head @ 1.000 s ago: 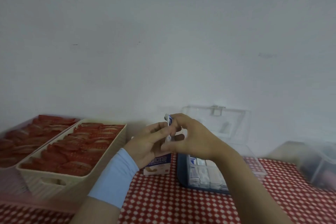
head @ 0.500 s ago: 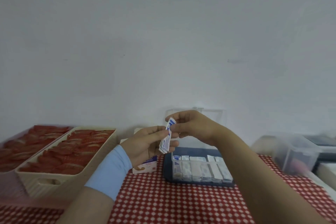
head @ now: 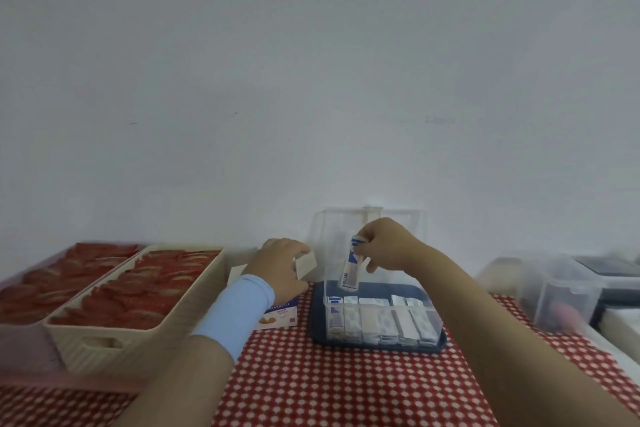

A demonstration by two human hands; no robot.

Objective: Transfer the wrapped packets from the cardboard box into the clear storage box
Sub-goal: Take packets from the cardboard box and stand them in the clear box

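Wrapped packets, a small white-and-blue bunch of them, are pinched between the thumb and fingers of the right hand. The bunch is held nearly upright, tilted a bit, with its lower end dipping into the back part of the clear storage box. That box already has packed rows standing side by side along its near wall. Its lid is flipped up against the wall behind it, and the whole thing sits on a dark blue tray.

The left hand, with a light blue wristband, is curled over the open top of the cardboard box and grips it. One flap sticks up just past the fingers. The cardboard box stands just left of the tray, on a bench covered by a red-and-white checked cloth.

Further left there's a cream basket full of red packets, touching a second, pinkish tray of the same stuff. On the far right is a blurry clear bin; I can't tell what's in it.
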